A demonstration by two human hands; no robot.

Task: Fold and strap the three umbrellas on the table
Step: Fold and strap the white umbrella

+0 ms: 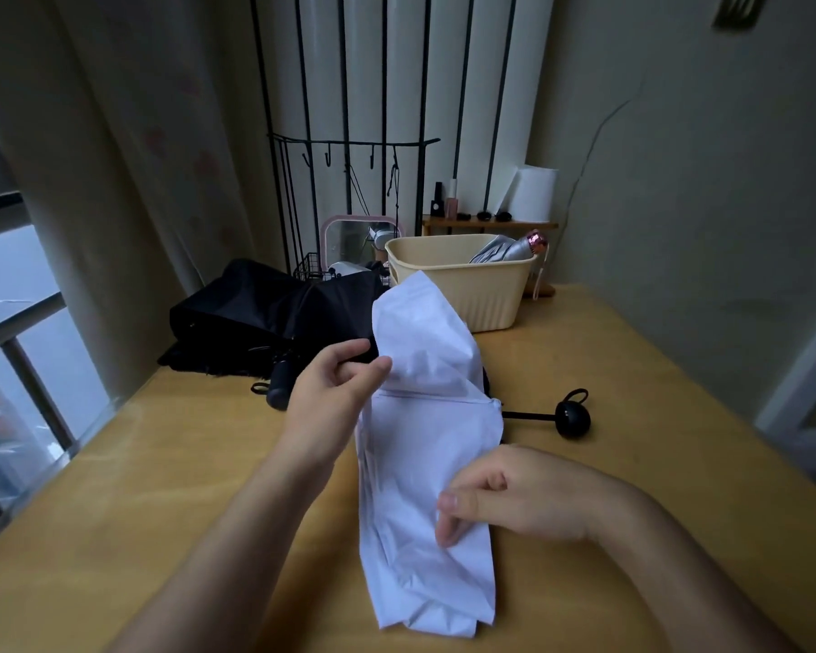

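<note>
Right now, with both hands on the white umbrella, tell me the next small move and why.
Probably use the left hand to wrap the loose upper folds round the white umbrella. Its canopy puffs out unevenly near the top, the right hand pinches the lower part, and no strap shows round it yet.

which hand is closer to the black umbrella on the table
Left. The left hand grips the white umbrella at its upper edge, just beside the black umbrella; the right hand pinches the fabric lower down, nearer the person.
</note>
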